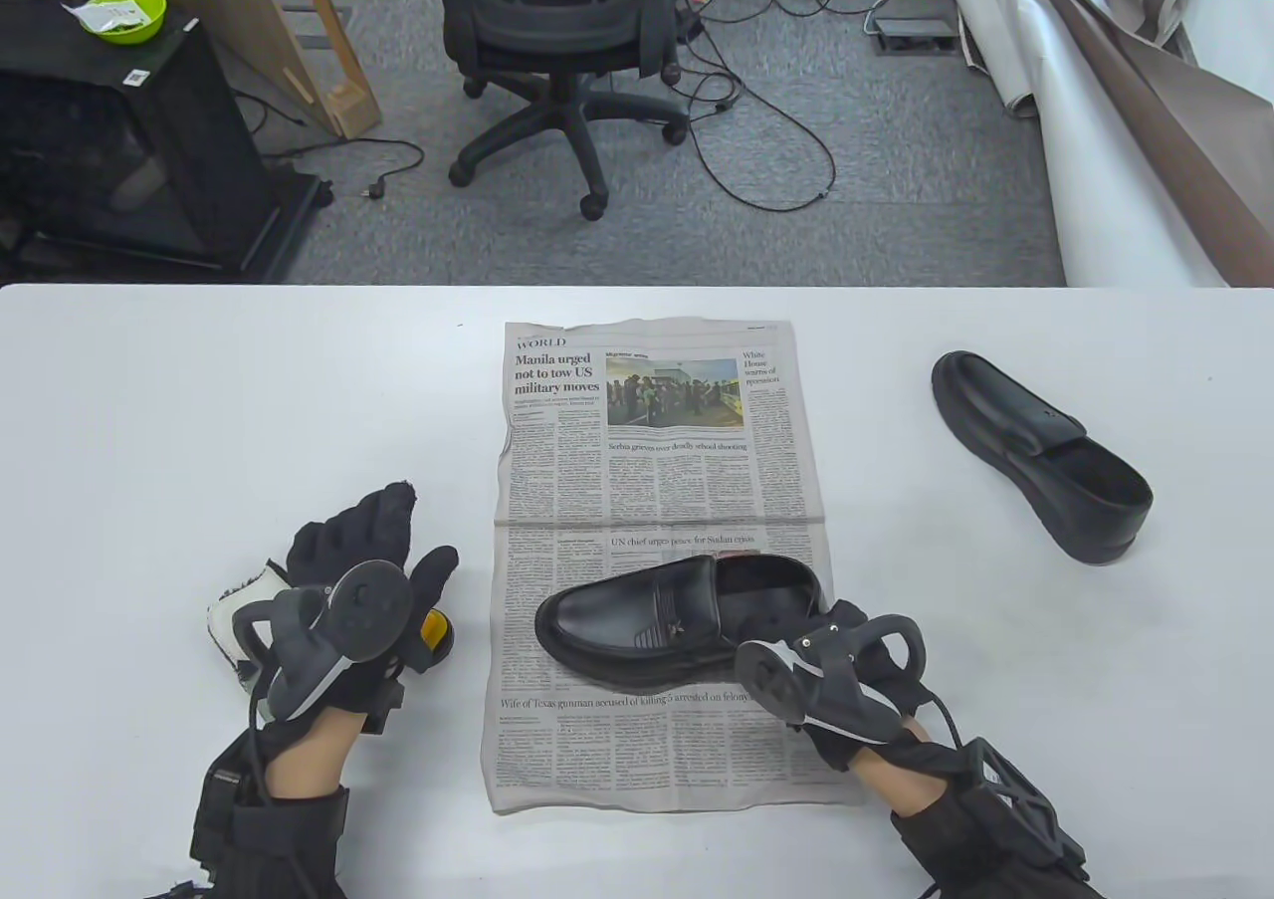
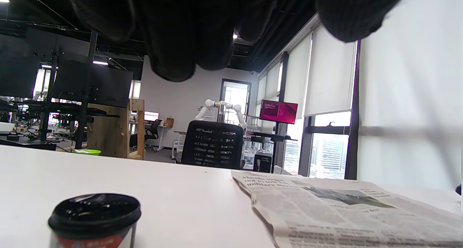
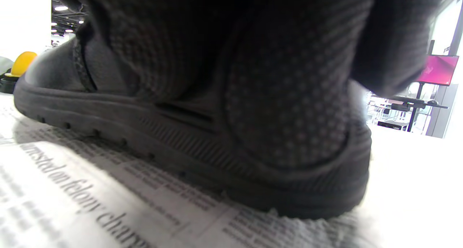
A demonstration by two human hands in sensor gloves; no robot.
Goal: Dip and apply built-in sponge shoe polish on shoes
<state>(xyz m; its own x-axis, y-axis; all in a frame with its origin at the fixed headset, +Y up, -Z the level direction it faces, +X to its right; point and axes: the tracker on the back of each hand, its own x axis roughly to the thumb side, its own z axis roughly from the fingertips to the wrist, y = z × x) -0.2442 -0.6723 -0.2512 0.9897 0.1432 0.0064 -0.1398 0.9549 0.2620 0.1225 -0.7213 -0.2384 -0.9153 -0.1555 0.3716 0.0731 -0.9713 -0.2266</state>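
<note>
White table (image 1: 199, 391) w/ newspaper (image 1: 652, 461), office chair (image 1: 557, 33) behind.

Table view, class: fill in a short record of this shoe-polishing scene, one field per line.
Shoe on paper: black loafer lying on the newspaper
Second shoe: black loafer on the bare table, right of the paper
Right hand: gripping the near shoe's heel
Left hand: above a black-lidded polish container
Polishing: not yet begun
</note>
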